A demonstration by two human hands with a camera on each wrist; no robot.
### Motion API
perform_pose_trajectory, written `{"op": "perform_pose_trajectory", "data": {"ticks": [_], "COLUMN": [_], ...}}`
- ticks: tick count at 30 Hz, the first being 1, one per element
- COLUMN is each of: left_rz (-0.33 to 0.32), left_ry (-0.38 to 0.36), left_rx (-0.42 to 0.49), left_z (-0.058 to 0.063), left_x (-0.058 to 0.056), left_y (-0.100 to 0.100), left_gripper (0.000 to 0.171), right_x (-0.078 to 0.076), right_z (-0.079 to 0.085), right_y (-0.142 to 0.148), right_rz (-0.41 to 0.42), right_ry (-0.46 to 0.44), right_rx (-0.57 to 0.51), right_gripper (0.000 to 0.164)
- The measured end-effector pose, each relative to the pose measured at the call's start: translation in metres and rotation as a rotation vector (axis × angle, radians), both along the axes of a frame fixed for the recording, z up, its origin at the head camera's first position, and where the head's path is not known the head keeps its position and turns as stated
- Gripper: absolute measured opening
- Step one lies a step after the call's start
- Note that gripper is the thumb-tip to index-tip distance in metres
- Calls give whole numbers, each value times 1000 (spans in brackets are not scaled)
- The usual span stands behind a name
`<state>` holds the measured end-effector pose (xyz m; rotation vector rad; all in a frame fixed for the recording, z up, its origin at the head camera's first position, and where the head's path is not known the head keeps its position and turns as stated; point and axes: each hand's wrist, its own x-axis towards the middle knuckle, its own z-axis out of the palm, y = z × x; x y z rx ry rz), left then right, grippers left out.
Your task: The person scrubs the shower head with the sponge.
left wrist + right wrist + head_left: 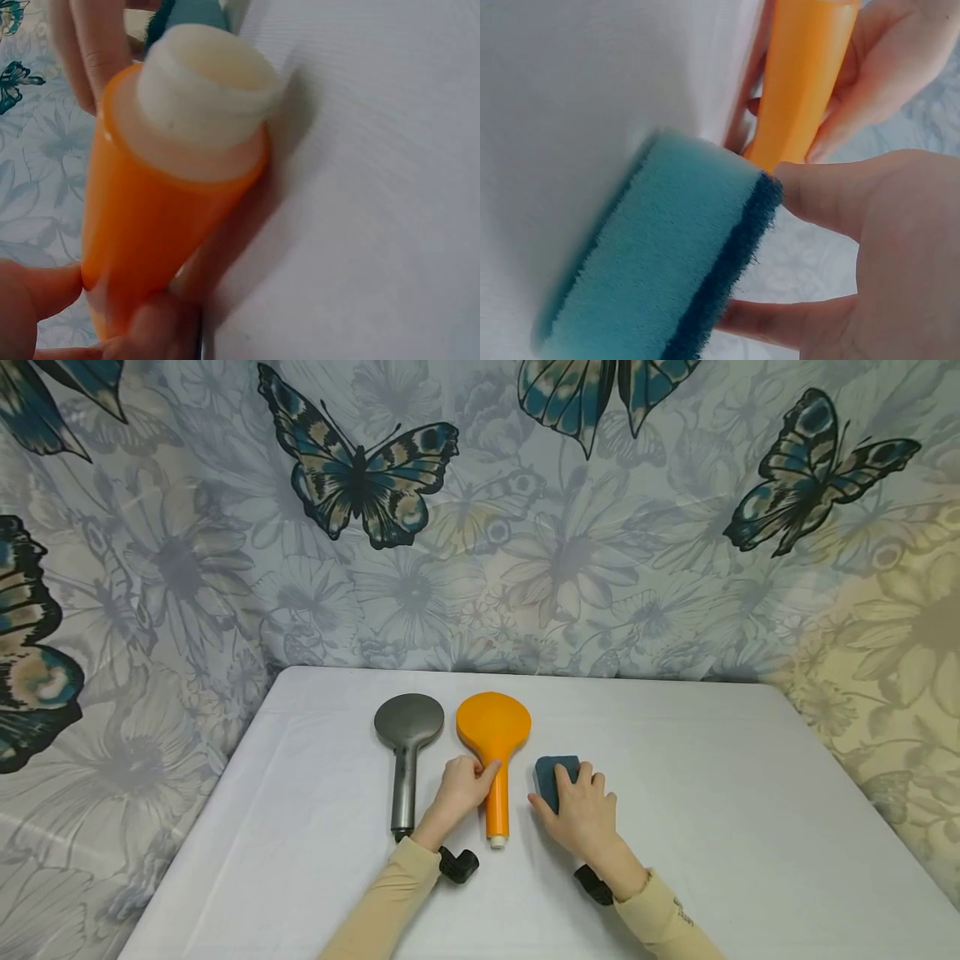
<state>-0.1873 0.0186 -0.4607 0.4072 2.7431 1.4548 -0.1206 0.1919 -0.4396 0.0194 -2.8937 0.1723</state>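
Note:
An orange shower head (493, 727) lies on the white table (750, 827), round end away from me, its white threaded end (202, 82) near me. My left hand (459, 787) curls round its orange handle (150, 225). Just right of it, my right hand (583, 810) grips a teal sponge (553, 777) with a dark scouring side (720, 277), thumb and fingers on its two sides. In the right wrist view the sponge sits close beside the orange handle (802, 82).
A grey shower head (407, 752) lies left of the orange one, parallel to it. A butterfly-and-flower cloth (525, 527) hangs behind and around the table. Bare table surface stretches to the right and toward me.

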Motion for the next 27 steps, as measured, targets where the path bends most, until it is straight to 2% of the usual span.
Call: {"op": "perform_pose_trajectory", "data": {"ticks": [4,6,8,12,14,17,19,23,25,27], "left_rz": [55,80,108,222,280,313,282,188,165,149], "left_ry": [8,42,125,312,339,257,140,-112,-191,-237], "left_rx": [-25,-59,-84,-62,-45,-57,-73,-49,-29,-28], "left_z": [3,8,16,30,35,38,37,30,27,23], "left_x": [3,4,4,3,2,2,1,-4,-7,-10], "left_y": [-2,-6,-14,-40,-57,-80,-93,-107,-111,-113], "left_gripper": [45,41,35,19,17,27,38,54,57,52], "right_x": [-1,-2,-3,-4,-4,-4,-4,-5,-6,-6], "right_z": [3,6,9,12,14,14,14,14,11,8], "right_y": [1,1,2,4,5,7,7,7,6,6], "right_rz": [12,20,27,46,54,60,54,28,32,44], "right_ry": [16,30,46,61,56,29,-6,-123,-149,-152], "right_rx": [-13,-21,-32,-51,-58,-64,-73,-97,-101,-102], "right_gripper": [57,57,56,54,54,56,59,67,70,70]}}
